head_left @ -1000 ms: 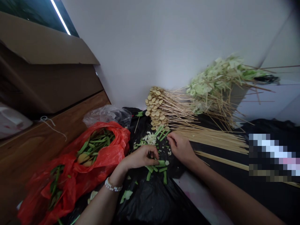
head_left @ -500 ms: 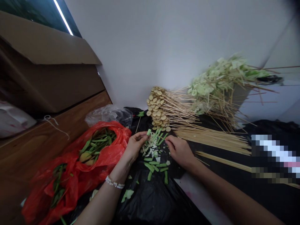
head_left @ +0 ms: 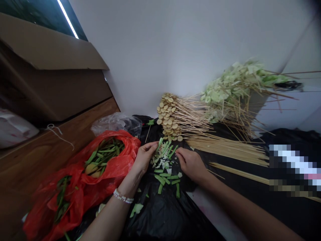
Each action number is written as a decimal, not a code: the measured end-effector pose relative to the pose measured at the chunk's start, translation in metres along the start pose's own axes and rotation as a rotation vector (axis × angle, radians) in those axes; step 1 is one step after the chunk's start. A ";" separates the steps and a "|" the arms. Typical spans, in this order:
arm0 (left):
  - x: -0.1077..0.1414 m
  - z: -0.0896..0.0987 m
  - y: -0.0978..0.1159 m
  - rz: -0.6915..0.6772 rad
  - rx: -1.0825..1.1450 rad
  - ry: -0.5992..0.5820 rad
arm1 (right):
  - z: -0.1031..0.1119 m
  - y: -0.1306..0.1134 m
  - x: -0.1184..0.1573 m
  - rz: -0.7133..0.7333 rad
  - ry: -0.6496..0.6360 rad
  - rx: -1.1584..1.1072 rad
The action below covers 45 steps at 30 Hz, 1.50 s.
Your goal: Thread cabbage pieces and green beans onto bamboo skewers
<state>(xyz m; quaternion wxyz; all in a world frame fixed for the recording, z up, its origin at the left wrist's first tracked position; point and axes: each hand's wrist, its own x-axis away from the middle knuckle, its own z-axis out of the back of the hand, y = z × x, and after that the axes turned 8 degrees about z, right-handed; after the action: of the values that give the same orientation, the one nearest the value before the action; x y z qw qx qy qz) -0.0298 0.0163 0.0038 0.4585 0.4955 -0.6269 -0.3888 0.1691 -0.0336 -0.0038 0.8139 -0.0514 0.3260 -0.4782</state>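
My left hand (head_left: 146, 154) pinches a green bean piece (head_left: 159, 144) between thumb and fingers. Just right of it, my right hand (head_left: 189, 162) is closed on a thin skewer, of which little shows; its tip lies near several bean pieces (head_left: 168, 149) in a row between the hands. Chopped pale scraps (head_left: 160, 162) lie under them. Nearer to me, loose cut bean pieces (head_left: 165, 174) rest on black plastic (head_left: 163, 214).
Skewered potato slices (head_left: 169, 113) stand behind the hands, skewered cabbage (head_left: 233, 82) at the back right. Bare skewers (head_left: 230, 149) lie to the right. At the left are a red bag (head_left: 115, 174) of beans, a clear bag (head_left: 117, 124) and a cardboard box (head_left: 55, 90).
The bean piece in my left hand now stands more upright. My right hand has shifted slightly left, closer to the row of bean pieces.
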 end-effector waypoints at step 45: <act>0.006 -0.006 0.000 0.241 0.178 -0.092 | -0.006 0.002 0.002 0.084 0.036 -0.090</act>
<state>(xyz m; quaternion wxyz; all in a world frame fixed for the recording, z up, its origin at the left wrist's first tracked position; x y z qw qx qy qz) -0.0250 0.0103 0.0064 0.4271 0.4371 -0.7340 -0.2963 0.1683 -0.0328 -0.0104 0.8240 -0.0655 0.3637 -0.4294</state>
